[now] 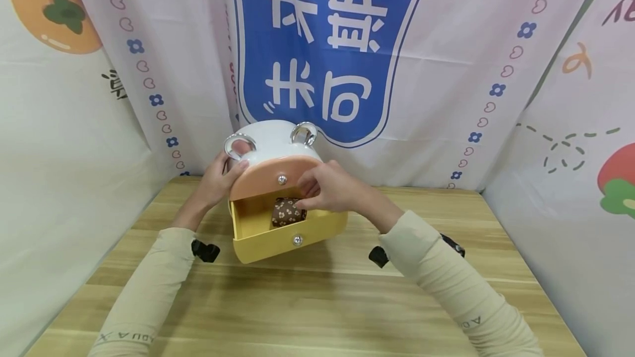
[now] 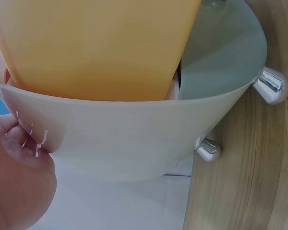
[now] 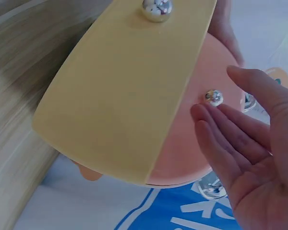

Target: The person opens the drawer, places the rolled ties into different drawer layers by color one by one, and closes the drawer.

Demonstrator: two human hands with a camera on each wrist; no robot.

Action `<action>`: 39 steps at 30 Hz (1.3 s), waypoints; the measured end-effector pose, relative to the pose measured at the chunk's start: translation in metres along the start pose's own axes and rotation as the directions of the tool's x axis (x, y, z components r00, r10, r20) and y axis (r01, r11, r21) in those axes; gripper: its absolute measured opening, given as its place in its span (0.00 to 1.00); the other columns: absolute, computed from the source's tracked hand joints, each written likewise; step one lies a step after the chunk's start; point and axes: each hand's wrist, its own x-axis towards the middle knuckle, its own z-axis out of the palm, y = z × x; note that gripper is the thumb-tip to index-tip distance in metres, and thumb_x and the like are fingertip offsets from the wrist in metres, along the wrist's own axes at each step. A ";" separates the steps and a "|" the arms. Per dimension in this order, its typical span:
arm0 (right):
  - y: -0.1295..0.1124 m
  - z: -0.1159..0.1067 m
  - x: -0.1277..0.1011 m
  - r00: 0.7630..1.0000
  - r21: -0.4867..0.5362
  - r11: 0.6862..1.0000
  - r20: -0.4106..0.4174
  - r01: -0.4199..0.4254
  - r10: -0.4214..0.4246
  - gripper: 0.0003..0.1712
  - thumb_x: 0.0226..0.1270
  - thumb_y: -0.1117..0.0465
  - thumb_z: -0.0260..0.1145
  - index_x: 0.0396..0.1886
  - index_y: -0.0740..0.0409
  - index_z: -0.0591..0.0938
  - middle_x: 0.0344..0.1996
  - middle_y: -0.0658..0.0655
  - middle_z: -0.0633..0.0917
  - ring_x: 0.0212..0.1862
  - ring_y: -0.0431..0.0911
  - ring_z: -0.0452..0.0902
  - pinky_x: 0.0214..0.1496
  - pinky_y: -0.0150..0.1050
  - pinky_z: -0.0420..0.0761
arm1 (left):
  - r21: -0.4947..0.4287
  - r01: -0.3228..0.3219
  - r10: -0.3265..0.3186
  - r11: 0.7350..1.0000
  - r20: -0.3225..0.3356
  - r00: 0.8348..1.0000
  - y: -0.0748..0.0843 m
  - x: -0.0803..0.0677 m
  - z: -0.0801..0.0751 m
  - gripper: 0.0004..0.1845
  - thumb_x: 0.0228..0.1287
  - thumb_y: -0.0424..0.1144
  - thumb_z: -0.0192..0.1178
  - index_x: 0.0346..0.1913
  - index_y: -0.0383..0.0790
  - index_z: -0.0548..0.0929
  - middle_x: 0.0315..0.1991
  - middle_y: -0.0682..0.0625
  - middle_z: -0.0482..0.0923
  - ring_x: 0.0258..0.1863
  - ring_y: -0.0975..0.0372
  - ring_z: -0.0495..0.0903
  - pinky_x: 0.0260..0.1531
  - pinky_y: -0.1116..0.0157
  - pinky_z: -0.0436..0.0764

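A small white cabinet with two silver ring handles stands at the back of the wooden table. Its peach upper drawer is closed. The yellow lower drawer is pulled out, and a brown flowered piece lies inside. My left hand grips the cabinet's upper left side, thumb on the peach front; the left wrist view shows it against the white body. My right hand hovers over the open drawer, its straight fingers holding nothing beside the peach drawer's silver knob.
Printed cloth walls close in the table at the back and both sides. The cabinet rests on silver feet. Bare wood stretches in front of the drawer toward me.
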 end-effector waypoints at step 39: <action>0.023 0.132 -0.073 0.904 0.703 0.708 -0.258 -0.066 0.341 0.10 0.65 0.56 0.79 0.32 0.60 0.92 0.27 0.59 0.92 0.32 0.66 0.90 0.37 0.57 0.92 | 0.015 0.011 -0.011 1.000 -0.003 1.000 0.001 -0.001 0.001 0.42 0.77 0.54 0.56 0.84 0.40 0.54 0.83 0.34 0.56 0.80 0.43 0.58 0.83 0.39 0.54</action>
